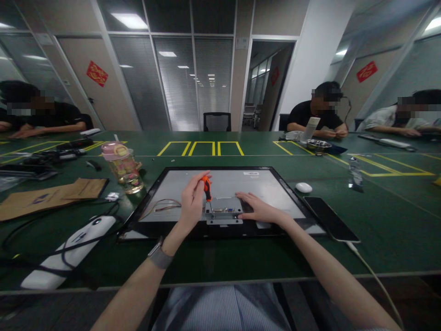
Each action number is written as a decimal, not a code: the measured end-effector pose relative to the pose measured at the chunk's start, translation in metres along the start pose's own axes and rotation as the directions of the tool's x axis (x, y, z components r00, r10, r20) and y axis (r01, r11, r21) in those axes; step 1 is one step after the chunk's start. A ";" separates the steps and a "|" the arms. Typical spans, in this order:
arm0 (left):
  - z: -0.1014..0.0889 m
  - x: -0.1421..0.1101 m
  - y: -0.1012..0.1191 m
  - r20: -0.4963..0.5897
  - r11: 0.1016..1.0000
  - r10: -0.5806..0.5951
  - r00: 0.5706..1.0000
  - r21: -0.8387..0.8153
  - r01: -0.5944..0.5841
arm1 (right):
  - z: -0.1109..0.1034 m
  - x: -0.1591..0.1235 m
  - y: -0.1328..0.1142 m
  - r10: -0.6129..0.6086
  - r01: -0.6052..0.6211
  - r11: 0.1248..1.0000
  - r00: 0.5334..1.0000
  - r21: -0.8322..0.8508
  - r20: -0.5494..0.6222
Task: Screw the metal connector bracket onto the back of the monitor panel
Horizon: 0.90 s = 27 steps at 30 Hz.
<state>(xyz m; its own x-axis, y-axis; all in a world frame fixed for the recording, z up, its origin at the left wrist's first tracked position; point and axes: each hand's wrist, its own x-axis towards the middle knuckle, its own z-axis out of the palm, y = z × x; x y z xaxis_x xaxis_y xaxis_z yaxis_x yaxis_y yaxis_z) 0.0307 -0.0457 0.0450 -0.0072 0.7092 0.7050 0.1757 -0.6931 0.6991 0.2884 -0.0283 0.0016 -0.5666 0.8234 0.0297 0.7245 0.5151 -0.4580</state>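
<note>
A flat display panel (165,184) with a black frame lies on the table in front of me, its grey back facing up. Near its close edge sits a metal bracket (224,221) with screw holes and a row of ports. My left hand (193,196) is closed round an orange and black screwdriver (207,187), held upright with its tip down at the bracket's left side. Resting on the panel and the bracket's right end is my right hand (258,208), fingers spread. Thin coloured wires (163,205) run across the panel's left part.
Left of the panel stand a pink-lided bottle (123,168), brown cardboard (51,197) and a white power strip (74,253) with black cables. To the right lie a phone (330,218) on a charging cable and a white earbud case (303,187). Several people sit across the green table (213,264).
</note>
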 end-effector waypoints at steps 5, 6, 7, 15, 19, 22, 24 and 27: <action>0.001 0.001 -0.004 -0.026 0.995 0.069 0.997 0.077 -0.067 | 0.002 0.001 0.002 -0.008 0.008 1.000 1.000 0.020 -0.013; 0.001 0.001 -0.005 -0.030 0.994 0.076 0.997 0.082 -0.074 | 0.002 0.001 0.003 -0.011 0.011 1.000 1.000 0.024 -0.012; 0.002 0.001 -0.005 -0.029 0.994 0.076 0.997 0.082 -0.073 | 0.002 0.001 0.003 -0.011 0.011 1.000 1.000 0.025 -0.012; 0.001 -0.002 -0.002 0.001 0.999 -0.007 1.000 -0.042 0.007 | 0.000 0.001 -0.001 -0.002 0.002 1.000 1.000 -0.003 0.008; 0.002 -0.001 -0.005 0.007 1.000 0.011 1.000 -0.001 -0.010 | 0.000 0.001 -0.001 0.005 -0.005 1.000 1.000 0.006 0.003; 0.002 0.000 -0.006 0.033 0.998 0.053 0.998 0.033 -0.054 | 0.000 0.001 -0.001 0.005 -0.005 1.000 1.000 0.019 0.001; 0.002 0.000 -0.006 0.050 0.998 0.052 0.997 0.025 -0.054 | 0.000 0.000 -0.001 0.015 -0.015 1.000 1.000 0.027 0.003; 0.002 -0.002 -0.003 0.060 1.000 0.017 0.998 -0.009 -0.016 | -0.001 -0.001 -0.002 0.036 -0.036 0.999 0.999 0.025 0.004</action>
<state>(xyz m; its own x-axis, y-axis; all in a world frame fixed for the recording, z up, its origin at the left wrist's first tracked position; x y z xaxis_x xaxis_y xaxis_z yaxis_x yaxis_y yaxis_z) 0.0320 -0.0449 0.0414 0.0547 0.7039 0.7081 0.1673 -0.7056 0.6885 0.2875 -0.0298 0.0032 -0.5418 0.8404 0.0096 0.7343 0.4789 -0.4811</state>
